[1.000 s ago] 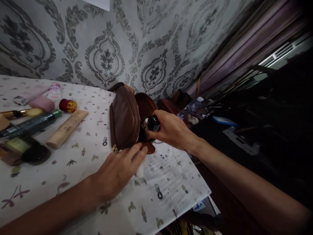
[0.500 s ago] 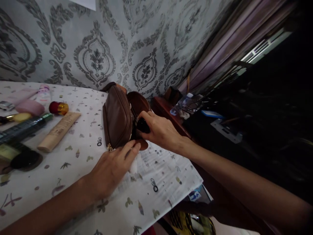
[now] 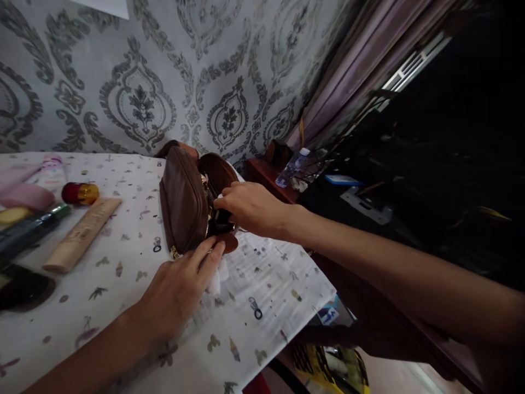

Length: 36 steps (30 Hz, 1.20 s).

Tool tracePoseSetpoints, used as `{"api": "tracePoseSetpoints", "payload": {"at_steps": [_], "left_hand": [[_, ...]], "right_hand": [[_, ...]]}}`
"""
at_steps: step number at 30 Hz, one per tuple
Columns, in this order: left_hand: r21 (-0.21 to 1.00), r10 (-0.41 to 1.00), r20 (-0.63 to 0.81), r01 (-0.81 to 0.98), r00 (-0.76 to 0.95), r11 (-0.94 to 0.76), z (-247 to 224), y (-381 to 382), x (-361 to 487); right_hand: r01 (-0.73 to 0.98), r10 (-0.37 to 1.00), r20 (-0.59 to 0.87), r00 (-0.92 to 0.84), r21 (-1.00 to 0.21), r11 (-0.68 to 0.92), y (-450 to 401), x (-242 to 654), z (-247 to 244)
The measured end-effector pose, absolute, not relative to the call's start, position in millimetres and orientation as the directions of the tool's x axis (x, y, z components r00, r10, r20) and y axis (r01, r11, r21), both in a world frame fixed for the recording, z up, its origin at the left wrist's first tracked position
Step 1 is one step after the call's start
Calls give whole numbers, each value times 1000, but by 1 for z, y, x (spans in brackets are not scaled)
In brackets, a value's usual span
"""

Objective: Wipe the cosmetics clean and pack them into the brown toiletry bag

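A brown leather bag (image 3: 182, 191) with a gold zip stands unzipped on the patterned tablecloth. My left hand (image 3: 180, 284) is closed at its near end, fingertips on a round brown leather piece (image 3: 228, 242). White tissue (image 3: 217, 278) shows beneath those fingers. My right hand (image 3: 254, 208) reaches to the bag's opening from the right, its fingers bent and pressed together. A bit of white shows at its fingertips, but what they hold is hidden. The inside of the bag is dark; gold metal glints near the zip.
On the left lie a beige tube (image 3: 82, 235), a red and gold bottle (image 3: 80, 193), a dark green tube (image 3: 35, 227) and pink items. A clear plastic bottle (image 3: 293, 167) lies beyond the table's right edge, near a black surface. Patterned wallpaper (image 3: 143, 104) rises behind.
The black object seen in my right hand is no longer visible between its fingers, which now point into the bag. My left hand stays at the bag's near end. The view has shifted slightly.
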<state>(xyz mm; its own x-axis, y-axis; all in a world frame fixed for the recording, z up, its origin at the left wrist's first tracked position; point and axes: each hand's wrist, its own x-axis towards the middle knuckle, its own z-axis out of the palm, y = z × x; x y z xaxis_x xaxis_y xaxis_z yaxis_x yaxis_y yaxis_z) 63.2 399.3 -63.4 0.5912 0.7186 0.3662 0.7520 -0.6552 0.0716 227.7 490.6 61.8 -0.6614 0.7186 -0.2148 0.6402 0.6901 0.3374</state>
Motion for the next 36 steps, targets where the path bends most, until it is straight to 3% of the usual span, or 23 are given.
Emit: {"api": "tracePoseSetpoints", "payload": {"at_steps": [15,24,29,36], "left_hand": [[125,724,344,735,598,-666,-69,401,60],[125,714,337,723,613,-680,-67,400,60],[145,719,341,722,606,-677,-70,399,60],[64,712,316,735,627,-675,-75,399,61]], "right_hand": [[520,577,-387,-720,251,817,501,226,76],[503,621,-377,-687,370,781,498,222,57],[478,602,-408,-686,370,796,493,220,57],[457,553,-502,-665,313,833,504,218,55]]}}
